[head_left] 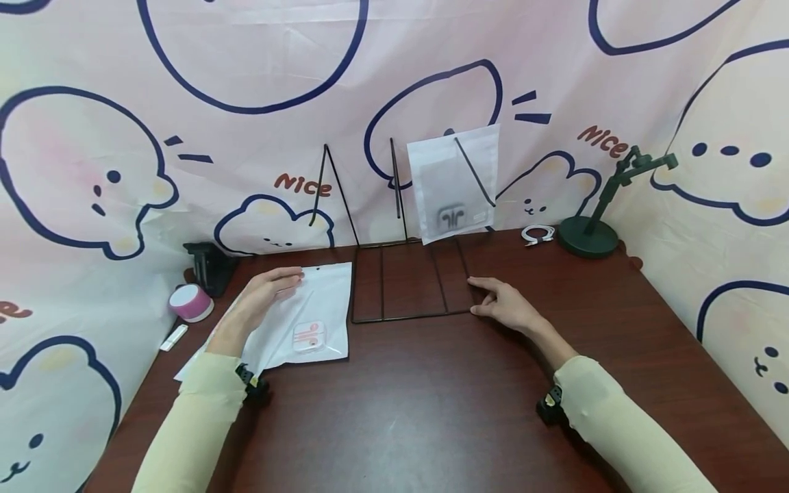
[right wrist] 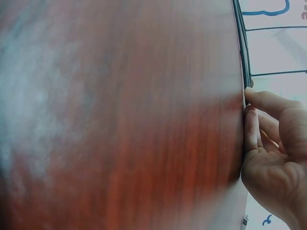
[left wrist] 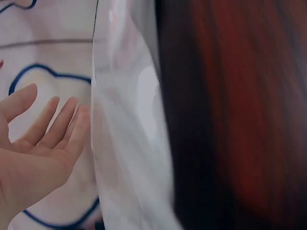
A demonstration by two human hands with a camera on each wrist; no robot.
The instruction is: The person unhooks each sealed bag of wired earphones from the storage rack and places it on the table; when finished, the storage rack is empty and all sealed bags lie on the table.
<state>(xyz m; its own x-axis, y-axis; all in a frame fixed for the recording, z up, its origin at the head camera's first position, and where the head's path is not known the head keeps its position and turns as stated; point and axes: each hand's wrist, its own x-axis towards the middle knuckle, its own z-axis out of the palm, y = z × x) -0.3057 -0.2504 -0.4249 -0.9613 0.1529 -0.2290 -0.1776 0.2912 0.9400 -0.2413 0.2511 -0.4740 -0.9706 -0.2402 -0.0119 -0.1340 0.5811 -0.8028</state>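
Note:
A black wire rack (head_left: pixel 399 318) stands on the brown table, its base flat and several prongs rising at the back. On its right prong hangs a white zip pouch (head_left: pixel 431 171) with an earphone picture. My right hand (head_left: pixel 508 306) holds the rack's right front corner, index finger on the side wire and thumb at the corner; the wrist view shows the fingertips at the wire. White plastic pouches (head_left: pixel 329 294) lie left of the rack, the top one printed with pink earphones. Over them is my left hand (head_left: pixel 261 301), fingers loosely extended; contact with the pouch is unclear.
At the back left are a black stand (head_left: pixel 212 268), a pink-and-white round container (head_left: pixel 192 302) and a small white stick (head_left: pixel 174 337). A coiled white cable (head_left: pixel 538 235) and a green jointed stand (head_left: pixel 588 236) occupy the back right. Printed cloth (head_left: pixel 259 150) hangs behind.

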